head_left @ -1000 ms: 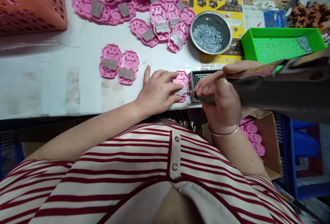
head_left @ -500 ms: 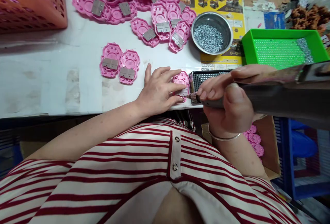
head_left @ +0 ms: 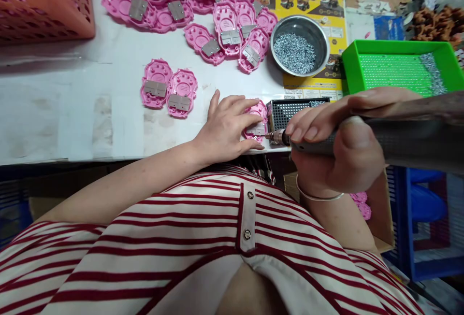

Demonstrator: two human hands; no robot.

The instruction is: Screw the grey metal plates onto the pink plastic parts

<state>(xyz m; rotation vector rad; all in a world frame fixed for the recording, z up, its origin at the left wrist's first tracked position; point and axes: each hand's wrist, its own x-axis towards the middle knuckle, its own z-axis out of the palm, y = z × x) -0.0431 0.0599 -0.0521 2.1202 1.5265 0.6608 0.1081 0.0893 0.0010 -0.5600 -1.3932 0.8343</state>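
Note:
My left hand (head_left: 226, 126) lies flat on a pink plastic part (head_left: 258, 112) with a grey metal plate, pinning it to the white table near the front edge. My right hand (head_left: 337, 146) grips a dark electric screwdriver (head_left: 398, 146), whose metal tip (head_left: 273, 136) points left at the lower edge of that part. A small black perforated screw tray (head_left: 293, 108) sits just behind the tip. Two finished pink parts (head_left: 168, 89) lie side by side to the left of my left hand.
A heap of pink parts with grey plates (head_left: 203, 1) fills the back of the table. A steel bowl of screws (head_left: 299, 45) and a green tray (head_left: 395, 66) stand at the right. An orange basket (head_left: 43, 3) is at back left. A carton of pink parts (head_left: 362, 204) sits below the table edge.
My right hand has drawn the screwdriver a little down and to the right, closer to me. My left hand has stayed on the pink part.

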